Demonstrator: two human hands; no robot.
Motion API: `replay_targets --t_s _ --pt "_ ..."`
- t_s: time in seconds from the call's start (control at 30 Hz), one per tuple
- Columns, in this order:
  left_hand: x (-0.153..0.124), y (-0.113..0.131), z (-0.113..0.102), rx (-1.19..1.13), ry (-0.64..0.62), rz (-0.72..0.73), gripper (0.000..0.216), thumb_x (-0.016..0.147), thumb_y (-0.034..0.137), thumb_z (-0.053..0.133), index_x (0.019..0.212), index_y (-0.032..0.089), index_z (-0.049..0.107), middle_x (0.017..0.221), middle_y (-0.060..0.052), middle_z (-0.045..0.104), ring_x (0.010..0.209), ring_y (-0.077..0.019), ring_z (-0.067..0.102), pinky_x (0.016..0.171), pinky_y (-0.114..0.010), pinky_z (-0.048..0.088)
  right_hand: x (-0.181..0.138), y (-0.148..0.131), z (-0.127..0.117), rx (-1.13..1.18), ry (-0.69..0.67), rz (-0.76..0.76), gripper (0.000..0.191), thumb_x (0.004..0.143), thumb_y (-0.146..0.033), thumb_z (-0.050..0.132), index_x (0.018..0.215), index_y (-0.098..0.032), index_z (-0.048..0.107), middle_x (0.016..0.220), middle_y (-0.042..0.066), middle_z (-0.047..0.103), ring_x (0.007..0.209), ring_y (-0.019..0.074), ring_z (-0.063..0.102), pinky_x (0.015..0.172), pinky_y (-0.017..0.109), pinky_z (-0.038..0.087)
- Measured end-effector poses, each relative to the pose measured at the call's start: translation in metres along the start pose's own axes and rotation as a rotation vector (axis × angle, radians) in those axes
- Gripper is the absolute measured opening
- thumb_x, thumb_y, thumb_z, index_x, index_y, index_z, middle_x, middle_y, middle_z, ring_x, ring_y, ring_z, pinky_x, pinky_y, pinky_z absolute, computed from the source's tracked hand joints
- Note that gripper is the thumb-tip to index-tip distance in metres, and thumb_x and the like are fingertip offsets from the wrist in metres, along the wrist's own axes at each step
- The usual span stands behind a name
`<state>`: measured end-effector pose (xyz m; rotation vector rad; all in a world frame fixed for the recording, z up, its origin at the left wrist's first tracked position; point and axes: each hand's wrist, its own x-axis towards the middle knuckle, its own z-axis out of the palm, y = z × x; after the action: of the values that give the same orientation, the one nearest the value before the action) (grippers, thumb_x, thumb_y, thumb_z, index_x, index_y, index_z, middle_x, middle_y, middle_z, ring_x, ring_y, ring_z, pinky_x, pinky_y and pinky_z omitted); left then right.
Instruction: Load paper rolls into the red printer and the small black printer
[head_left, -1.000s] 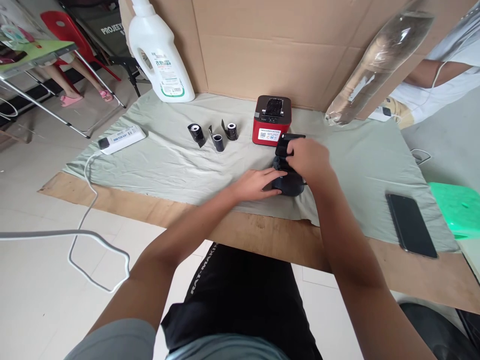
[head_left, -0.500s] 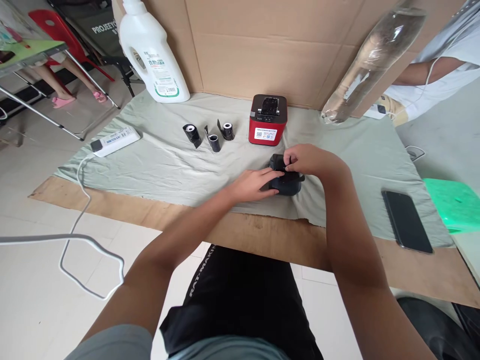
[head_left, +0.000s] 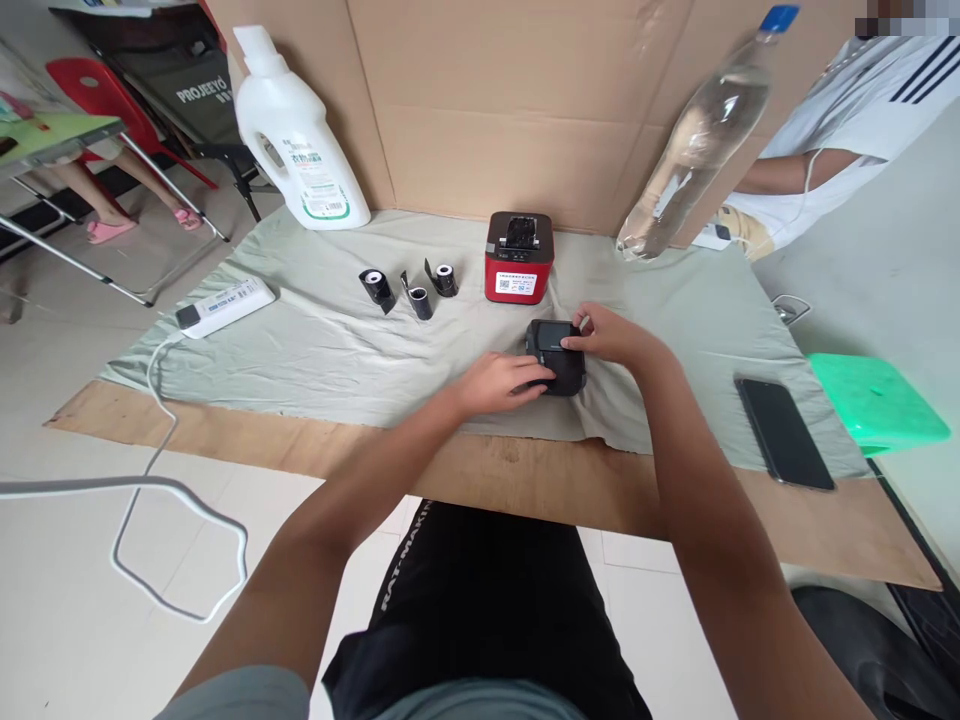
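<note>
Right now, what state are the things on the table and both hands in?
Black device: looks shut.
Left black roll: end loose.
Middle black roll: end loose.
Right black roll: end loose.
Red box: upright.
White bottle: upright, capped.
Clear bottle: capped.
Phone: flat, screen dark.
Power strip: lying flat.
Left hand: touching the device's near left part.
Right hand: touching its far right corner.

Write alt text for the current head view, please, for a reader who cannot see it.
A person's left hand and right hand touch a small black device on a pale cloth, the left at its near left side, the right at its far right corner. Behind it stands a red and black box, with three black rolls to the box's left.
</note>
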<state>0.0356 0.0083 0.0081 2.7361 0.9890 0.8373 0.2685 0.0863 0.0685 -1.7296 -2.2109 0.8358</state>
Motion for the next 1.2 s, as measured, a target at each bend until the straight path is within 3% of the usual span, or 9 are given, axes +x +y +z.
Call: replay_targets --t_s 0.13,0.27,0.4,0.5,0.6,0.73,0.87,1.03,1.2 --pt "0.000 0.003 0.001 0.007 0.074 0.075 0.026 0.103 0.034 0.053 0.103 0.022 0.075 0.084 -0.001 0.076 0.066 -0.0116 0.066 0.062 -0.026 0.042 -0.047 0.028 0.034 0.232 0.302 0.031 0.023 0.087 -0.036 0.054 0.105 -0.022 0.059 0.103 0.008 0.069 0.081 0.0216 0.062 0.082 0.040 0.050" --pt "0.000 0.007 0.003 0.030 0.117 0.117 0.025 0.103 0.034 0.054 0.092 0.023 0.073 0.074 0.000 0.073 0.061 -0.0110 0.063 0.060 -0.027 0.039 -0.093 0.034 0.071 0.210 0.330 -0.031 0.049 0.084 -0.036 0.052 0.130 -0.019 0.057 0.121 0.014 0.067 0.107 0.0297 0.063 0.096 0.048 0.050" --pt "0.000 0.008 0.002 0.051 0.209 0.131 0.021 0.100 0.030 0.055 0.088 0.023 0.071 0.071 0.002 0.071 0.058 -0.0105 0.061 0.059 -0.027 0.039 -0.104 0.006 0.096 0.006 0.406 0.015 0.078 0.079 -0.056 0.067 0.141 -0.012 0.050 0.129 0.021 0.063 0.125 0.0403 0.054 0.104 0.054 0.044" --pt "-0.002 0.005 -0.001 0.044 0.293 0.099 0.018 0.097 0.026 0.055 0.086 0.023 0.068 0.067 0.003 0.069 0.055 -0.0104 0.059 0.059 -0.026 0.039 -0.091 -0.019 0.106 -0.127 0.498 0.154 0.086 0.076 -0.063 0.073 0.138 -0.008 0.048 0.130 0.026 0.062 0.125 0.0442 0.053 0.102 0.054 0.044" --pt "-0.004 0.001 -0.004 0.036 0.357 0.034 0.017 0.096 0.026 0.054 0.084 0.022 0.066 0.062 0.004 0.065 0.053 -0.0106 0.058 0.057 -0.025 0.039 -0.079 -0.033 0.110 -0.203 0.564 0.226 0.079 0.075 -0.065 0.075 0.126 -0.010 0.051 0.121 0.026 0.064 0.118 0.0444 0.058 0.099 0.053 0.044" --pt "-0.004 -0.001 -0.004 0.012 0.312 -0.049 0.018 0.096 0.027 0.052 0.087 0.023 0.067 0.062 0.005 0.064 0.053 -0.0103 0.058 0.058 -0.025 0.040 -0.076 -0.033 0.098 -0.222 0.546 0.235 0.070 0.069 -0.070 0.076 0.108 -0.018 0.051 0.112 0.023 0.065 0.109 0.0430 0.062 0.095 0.053 0.045" --pt "-0.002 0.001 0.001 -0.008 0.232 -0.118 0.016 0.094 0.027 0.053 0.089 0.024 0.067 0.063 0.004 0.065 0.055 -0.0109 0.059 0.059 -0.025 0.041 -0.063 -0.017 0.072 -0.270 0.579 0.241 0.064 0.069 -0.063 0.076 0.106 -0.020 0.047 0.112 0.020 0.064 0.111 0.0420 0.061 0.096 0.053 0.045" --pt "0.001 0.003 0.006 -0.034 0.113 -0.167 0.015 0.094 0.028 0.055 0.092 0.023 0.069 0.066 0.003 0.066 0.058 -0.0127 0.061 0.061 -0.026 0.042 0.006 0.000 0.038 -0.248 0.658 0.306 0.067 0.072 -0.059 0.075 0.114 -0.014 0.049 0.122 0.026 0.061 0.121 0.0432 0.058 0.103 0.054 0.042" --pt "0.002 0.002 0.007 -0.065 0.024 -0.181 0.016 0.096 0.029 0.054 0.094 0.023 0.068 0.068 0.003 0.066 0.061 -0.0127 0.060 0.060 -0.026 0.040 0.092 0.003 0.024 -0.170 0.698 0.358 0.078 0.073 -0.058 0.079 0.125 -0.007 0.049 0.131 0.031 0.058 0.127 0.0432 0.055 0.107 0.053 0.039"
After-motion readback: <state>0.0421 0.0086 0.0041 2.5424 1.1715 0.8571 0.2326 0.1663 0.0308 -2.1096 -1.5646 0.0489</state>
